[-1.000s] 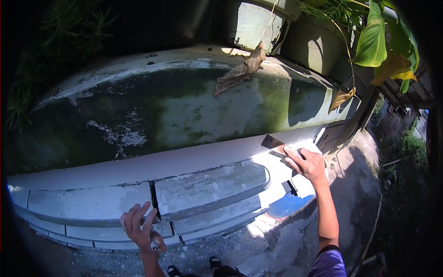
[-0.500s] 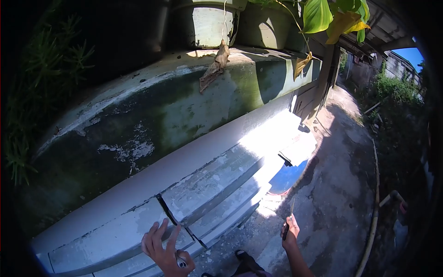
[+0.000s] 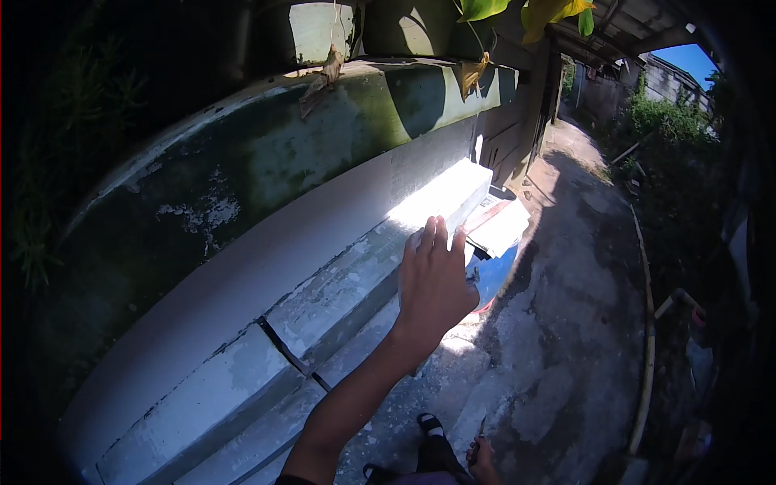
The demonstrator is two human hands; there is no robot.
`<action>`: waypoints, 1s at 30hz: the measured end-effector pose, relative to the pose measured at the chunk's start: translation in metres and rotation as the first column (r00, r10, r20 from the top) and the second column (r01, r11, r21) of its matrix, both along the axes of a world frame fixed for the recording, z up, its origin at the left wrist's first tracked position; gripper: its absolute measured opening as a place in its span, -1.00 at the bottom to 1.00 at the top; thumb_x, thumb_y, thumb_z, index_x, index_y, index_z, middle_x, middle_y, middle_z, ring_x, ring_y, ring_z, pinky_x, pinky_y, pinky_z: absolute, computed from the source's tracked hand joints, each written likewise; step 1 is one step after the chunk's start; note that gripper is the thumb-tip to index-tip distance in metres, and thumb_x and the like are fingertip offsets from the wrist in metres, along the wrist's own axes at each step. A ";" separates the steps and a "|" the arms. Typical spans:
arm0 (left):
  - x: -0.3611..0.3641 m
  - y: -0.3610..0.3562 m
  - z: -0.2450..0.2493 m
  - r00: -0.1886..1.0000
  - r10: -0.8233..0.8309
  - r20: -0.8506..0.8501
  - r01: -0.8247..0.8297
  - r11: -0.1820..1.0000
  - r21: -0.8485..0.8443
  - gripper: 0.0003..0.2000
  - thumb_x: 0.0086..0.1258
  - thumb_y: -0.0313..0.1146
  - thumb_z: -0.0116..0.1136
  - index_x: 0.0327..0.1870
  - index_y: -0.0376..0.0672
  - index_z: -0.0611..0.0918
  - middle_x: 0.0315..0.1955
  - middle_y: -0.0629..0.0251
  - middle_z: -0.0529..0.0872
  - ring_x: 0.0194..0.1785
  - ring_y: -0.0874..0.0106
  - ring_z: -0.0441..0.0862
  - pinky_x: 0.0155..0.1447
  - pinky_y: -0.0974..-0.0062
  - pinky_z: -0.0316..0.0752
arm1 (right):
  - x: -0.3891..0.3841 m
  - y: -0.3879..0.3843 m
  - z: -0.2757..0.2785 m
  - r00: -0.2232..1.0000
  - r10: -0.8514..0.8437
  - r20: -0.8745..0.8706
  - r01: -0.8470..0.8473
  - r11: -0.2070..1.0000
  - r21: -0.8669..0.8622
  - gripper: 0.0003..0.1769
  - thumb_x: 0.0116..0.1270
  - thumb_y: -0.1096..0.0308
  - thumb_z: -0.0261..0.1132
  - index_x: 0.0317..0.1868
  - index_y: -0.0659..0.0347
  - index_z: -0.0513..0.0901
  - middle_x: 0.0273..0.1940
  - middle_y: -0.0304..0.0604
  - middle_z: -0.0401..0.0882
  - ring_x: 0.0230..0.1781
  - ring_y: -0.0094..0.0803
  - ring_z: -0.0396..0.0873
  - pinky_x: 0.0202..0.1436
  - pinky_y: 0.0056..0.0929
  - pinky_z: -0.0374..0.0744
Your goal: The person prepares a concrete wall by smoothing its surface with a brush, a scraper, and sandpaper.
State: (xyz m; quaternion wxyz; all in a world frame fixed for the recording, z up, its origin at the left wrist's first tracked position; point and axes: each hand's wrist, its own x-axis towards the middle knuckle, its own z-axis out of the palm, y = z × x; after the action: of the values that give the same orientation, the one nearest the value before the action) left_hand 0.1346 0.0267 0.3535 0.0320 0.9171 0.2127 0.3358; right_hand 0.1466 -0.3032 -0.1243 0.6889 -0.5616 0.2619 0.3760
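My left hand [image 3: 436, 287] reaches forward over the pale stepped ledge [image 3: 331, 295], its back towards me and most fingers stretched out. A small greyish thing [image 3: 474, 276] shows at its thumb, too small to name. Low in the view, my right hand [image 3: 482, 459] is closed around a thin tool [image 3: 482, 427], partly in shadow, above the concrete ground. Beyond my left hand stands a blue container [image 3: 501, 271] with pale flat pieces [image 3: 499, 229] on top.
A mossy green planter wall [image 3: 323, 141] with pots [image 3: 322, 32] above runs along the left. Dark strips [image 3: 281, 344] cross the ledge. A concrete path [image 3: 574, 323] leads away beside a long pole [image 3: 647, 339] and plants [image 3: 667, 117]. My sandalled foot [image 3: 431, 423] shows below.
My left hand has moved up and right, from the lower ledge towards the sunlit end. My right hand has dropped lower with the thin tool. The view has shifted slightly.
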 end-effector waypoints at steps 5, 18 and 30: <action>0.064 0.071 -0.021 0.982 0.189 0.000 -0.188 0.976 0.105 -0.40 0.16 -0.27 0.16 0.26 -0.39 0.57 0.31 -0.31 0.47 0.52 0.00 0.29 0.54 0.11 0.12 | 0.035 -0.003 0.014 0.993 0.038 0.116 -0.038 0.999 0.002 -0.90 0.41 0.33 0.25 -0.13 0.00 0.50 -0.47 -0.26 0.46 -0.66 -0.41 0.44 -0.69 -0.43 0.34; 0.082 0.054 0.027 0.801 0.348 -0.486 -0.517 0.812 -0.271 -0.06 0.31 0.04 0.12 0.62 -0.28 0.02 0.46 -0.48 0.15 0.55 -0.26 0.14 0.56 -0.04 0.09 | 0.151 0.048 0.031 0.968 0.120 0.220 -0.149 0.982 0.118 -0.55 0.39 0.39 0.26 0.28 0.06 0.54 -0.47 -0.27 0.46 -0.70 -0.46 0.43 -0.74 -0.47 0.35; 0.195 0.041 -0.039 0.963 -0.056 -0.262 -0.013 0.967 -0.256 0.00 0.25 -0.13 0.24 0.62 -0.30 -0.08 0.51 -0.48 0.04 0.62 -0.25 -0.08 0.61 -0.11 -0.14 | 0.191 0.054 0.015 0.968 0.168 0.184 -0.181 0.982 0.058 -0.56 0.39 0.38 0.23 0.28 0.11 0.51 -0.47 -0.29 0.46 -0.72 -0.47 0.41 -0.75 -0.46 0.35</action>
State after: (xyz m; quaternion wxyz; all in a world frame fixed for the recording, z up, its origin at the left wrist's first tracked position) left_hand 0.3296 0.0674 0.3142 0.1247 0.9443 0.2466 0.1786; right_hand 0.3377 -0.2489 -0.1097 0.6941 -0.5880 0.1346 0.3928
